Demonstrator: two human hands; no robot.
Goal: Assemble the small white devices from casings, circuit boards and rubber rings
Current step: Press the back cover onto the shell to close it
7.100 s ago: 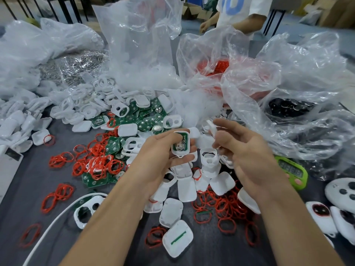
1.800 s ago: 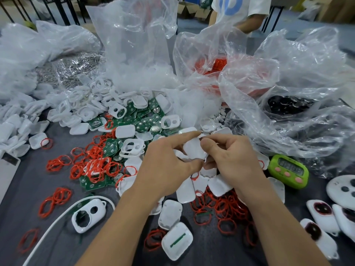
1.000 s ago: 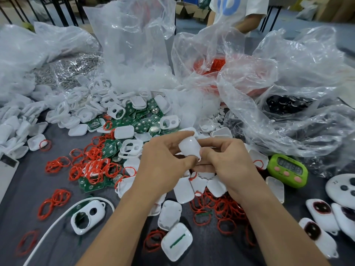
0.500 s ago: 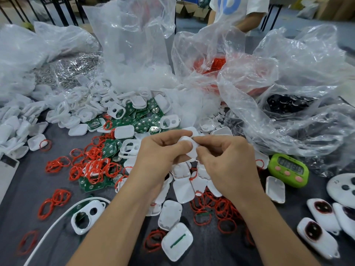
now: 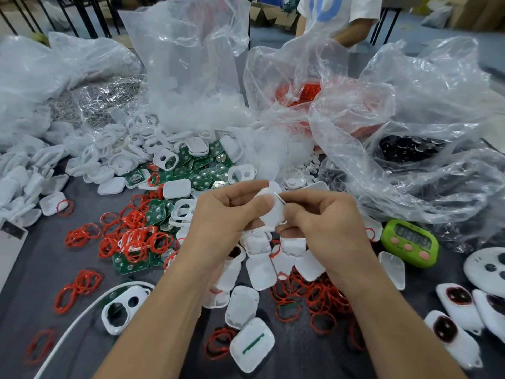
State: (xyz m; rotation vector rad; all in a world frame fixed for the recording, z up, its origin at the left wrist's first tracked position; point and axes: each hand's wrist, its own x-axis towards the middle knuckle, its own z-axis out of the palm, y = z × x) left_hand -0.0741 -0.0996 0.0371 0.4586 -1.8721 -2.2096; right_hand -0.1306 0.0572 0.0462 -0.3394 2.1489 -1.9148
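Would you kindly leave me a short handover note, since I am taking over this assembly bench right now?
Left hand: grips a white casing from the left, thumb on its face.
Right hand: pinches the same casing at its right edge.
Parts: green circuit boards are heaped beyond the hands. Red rubber rings are scattered to the left and near side. Loose casings lie under the hands.
Done: cannot tell, as the inside of the held casing is hidden.
Left: finish this unit, then probably work through the piles.
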